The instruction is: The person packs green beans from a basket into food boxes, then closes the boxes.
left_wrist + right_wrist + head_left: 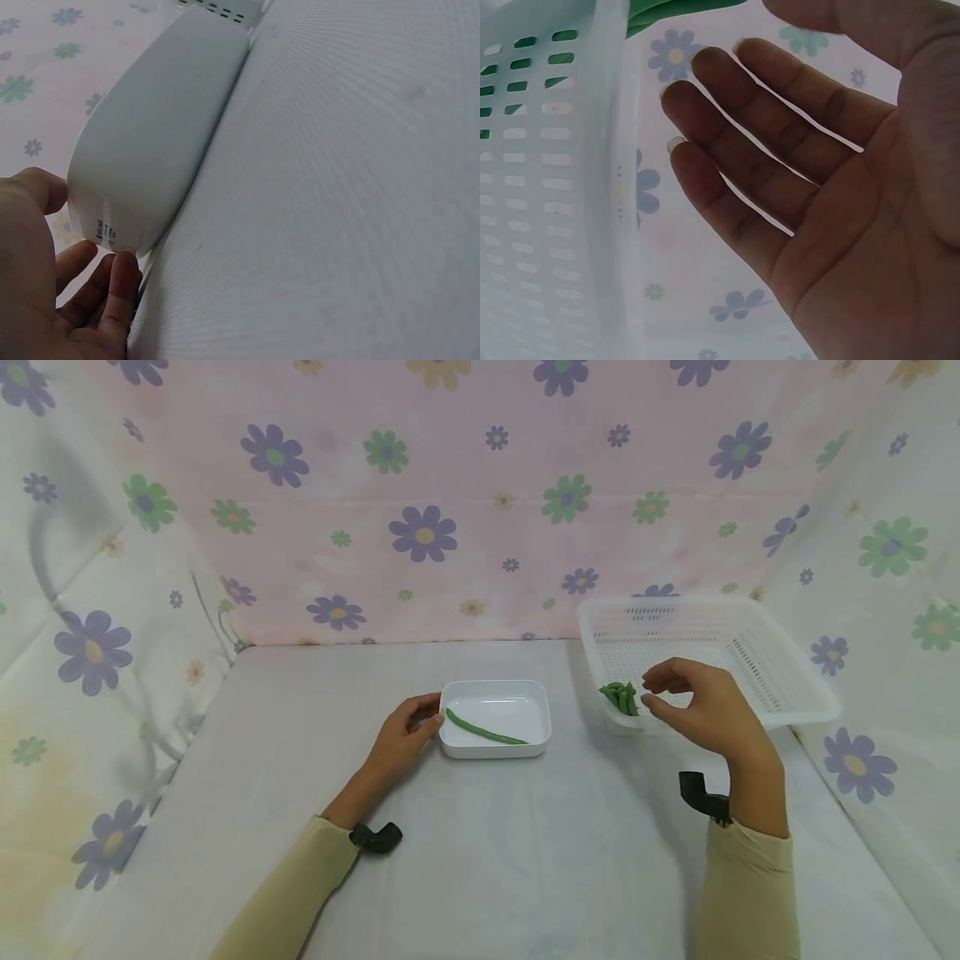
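A shallow white rectangular dish [495, 752] stands on the table with one long green bean [483, 732] lying slantwise in it. At the dish's left end my left hand [401, 737] holds the rim; in the left wrist view its fingertips [124, 270] touch the end wall. My right hand [708, 706] is raised over the near left part of a white perforated basket [817, 706], fingers loosely bent and apart from the thumb, nothing between them. Just left of its fingertips, a small heap of green pods [621, 697] lies in the basket's corner.
The basket stands at the back right, close to the flowered side cloth [892, 547]. A pink flowered cloth [465, 468] hangs behind the table. White cloth covers the tabletop [525, 860]. Black wrist mounts [703, 797] sit on both arms.
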Demonstrator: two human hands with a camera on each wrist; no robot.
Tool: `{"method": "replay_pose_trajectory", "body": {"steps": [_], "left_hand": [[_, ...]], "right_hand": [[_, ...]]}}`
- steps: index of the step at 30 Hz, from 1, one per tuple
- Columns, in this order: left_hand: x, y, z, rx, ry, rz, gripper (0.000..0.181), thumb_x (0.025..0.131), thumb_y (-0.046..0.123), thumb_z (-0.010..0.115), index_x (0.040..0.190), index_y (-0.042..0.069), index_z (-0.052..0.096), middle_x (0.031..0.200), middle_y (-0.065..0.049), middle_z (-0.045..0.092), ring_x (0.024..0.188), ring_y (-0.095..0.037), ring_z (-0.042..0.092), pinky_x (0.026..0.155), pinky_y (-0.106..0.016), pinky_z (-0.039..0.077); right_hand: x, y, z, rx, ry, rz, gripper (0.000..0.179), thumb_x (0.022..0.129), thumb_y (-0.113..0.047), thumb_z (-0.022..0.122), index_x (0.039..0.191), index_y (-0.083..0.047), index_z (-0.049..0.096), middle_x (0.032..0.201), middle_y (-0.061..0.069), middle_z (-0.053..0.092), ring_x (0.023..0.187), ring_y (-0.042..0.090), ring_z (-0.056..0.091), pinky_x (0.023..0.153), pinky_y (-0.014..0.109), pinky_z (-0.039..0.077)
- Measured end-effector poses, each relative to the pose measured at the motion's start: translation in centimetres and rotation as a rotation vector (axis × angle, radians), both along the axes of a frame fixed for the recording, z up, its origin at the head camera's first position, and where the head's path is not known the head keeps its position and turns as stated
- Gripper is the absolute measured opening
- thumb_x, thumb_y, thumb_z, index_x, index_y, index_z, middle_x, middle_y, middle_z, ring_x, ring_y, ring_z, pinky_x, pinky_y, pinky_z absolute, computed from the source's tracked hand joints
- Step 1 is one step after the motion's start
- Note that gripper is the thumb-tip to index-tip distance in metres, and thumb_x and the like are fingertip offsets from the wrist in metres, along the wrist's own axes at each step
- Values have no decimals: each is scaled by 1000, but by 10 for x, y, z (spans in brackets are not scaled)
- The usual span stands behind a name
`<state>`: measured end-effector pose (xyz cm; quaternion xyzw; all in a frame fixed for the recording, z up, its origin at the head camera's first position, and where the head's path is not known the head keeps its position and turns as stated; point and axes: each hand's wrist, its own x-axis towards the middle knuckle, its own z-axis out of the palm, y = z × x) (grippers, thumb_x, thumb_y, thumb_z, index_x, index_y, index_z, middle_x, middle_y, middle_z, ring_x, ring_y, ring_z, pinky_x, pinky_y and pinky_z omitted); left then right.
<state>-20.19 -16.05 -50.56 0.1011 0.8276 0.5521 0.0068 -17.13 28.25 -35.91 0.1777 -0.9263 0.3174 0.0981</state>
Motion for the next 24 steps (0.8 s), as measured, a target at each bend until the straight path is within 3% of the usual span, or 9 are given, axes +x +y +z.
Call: {"method": "replay_pose_trajectory", "body": {"steps": [9, 14, 18, 24], "left_hand": [[0, 0, 0, -2, 3, 3, 49, 108, 33, 64, 152, 15, 55, 147, -4, 61, 134, -21, 59, 107, -42, 51], [1, 0, 0, -2, 2, 1, 49, 108, 33, 64, 152, 15, 55, 147, -5, 61, 134, -22, 59, 106, -39, 52], [1, 0, 0, 8, 4, -1, 49, 108, 32, 64, 153, 13, 54, 148, -7, 60, 135, -24, 58, 108, -44, 50], [17, 9, 31, 31, -6, -1, 49, 109, 19, 62, 152, -1, 52, 150, -21, 57, 137, -36, 55, 112, -57, 45]], "right_hand": [[-8, 4, -11, 17, -180, 12, 20, 93, -17, 84, 106, -4, 75, 106, 12, 75, 106, 33, 69, 98, 53, 53], [-12, 5, -17, 23, -181, 21, 16, 90, -13, 86, 101, -8, 76, 101, 8, 75, 102, 30, 69, 97, 51, 53], [-14, 6, -20, 15, -179, 29, 13, 89, -11, 87, 98, -10, 77, 98, 4, 74, 102, 32, 69, 97, 49, 53], [-16, 6, -21, 0, -173, 57, 12, 89, -7, 86, 97, -9, 76, 99, 6, 74, 101, 30, 68, 98, 55, 53]]}}
